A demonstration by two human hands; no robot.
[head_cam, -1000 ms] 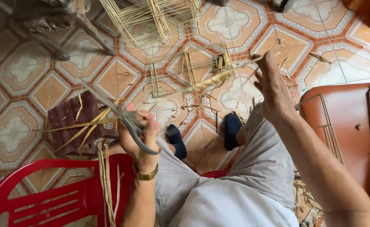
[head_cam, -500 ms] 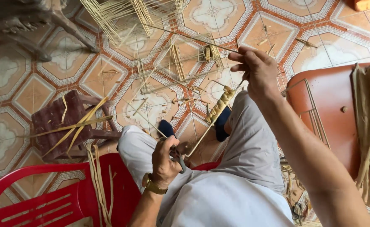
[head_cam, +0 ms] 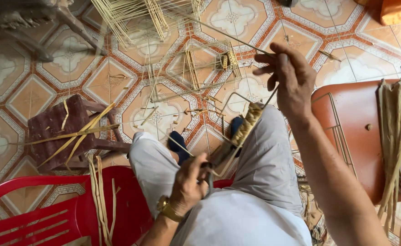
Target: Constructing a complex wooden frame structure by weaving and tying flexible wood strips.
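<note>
I sit with a thin wire frame (head_cam: 248, 123) held slantwise over my lap; its middle is wrapped in straw-coloured strand. My left hand (head_cam: 189, 182), a gold watch (head_cam: 166, 209) on its wrist, is closed on the frame's lower end between my knees. A grey metal tool (head_cam: 219, 157) sticks out of the same fist. My right hand (head_cam: 289, 77) is raised above my right knee and pinches the frame's upper wire between thumb and fingers. A long thin rod runs from that hand up to the left.
A red plastic chair (head_cam: 50, 218) with loose strips stands at lower left. Behind it is a small dark wooden stool (head_cam: 50, 123) with strips across it. Bare wire frames (head_cam: 191, 68) lie on the tiled floor. At right, a brown seat (head_cam: 355, 123) carries a bundle of fibre strips (head_cam: 398, 136).
My left hand has dropped from chest height, where it held the tool up, to my lap and closed on the frame's lower end. My right hand stays raised on the upper end.
</note>
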